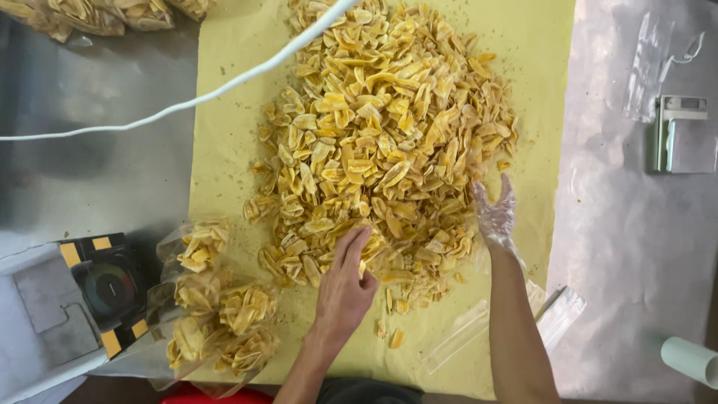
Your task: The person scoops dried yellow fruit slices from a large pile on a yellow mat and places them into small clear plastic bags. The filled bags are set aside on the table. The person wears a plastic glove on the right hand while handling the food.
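Observation:
A big heap of yellow fried chips point(381, 142) lies on a yellow paper sheet point(224, 150). My left hand point(345, 280), bare, rests palm down on the near edge of the heap, fingers together among the chips. My right hand point(496, 213) wears a thin clear plastic glove and touches the heap's right edge with fingers spread. I cannot tell whether either hand has chips under it. Several filled clear bags of chips point(217, 307) lie at the near left of the paper.
A small scale with black and yellow edges point(108, 288) stands at the left on a steel table point(90, 179). A white cable point(187, 101) crosses overhead. Empty clear bags point(553, 314) lie near my right arm. A metal tool point(677, 135) lies far right, and a white roll point(692, 360) sits near right.

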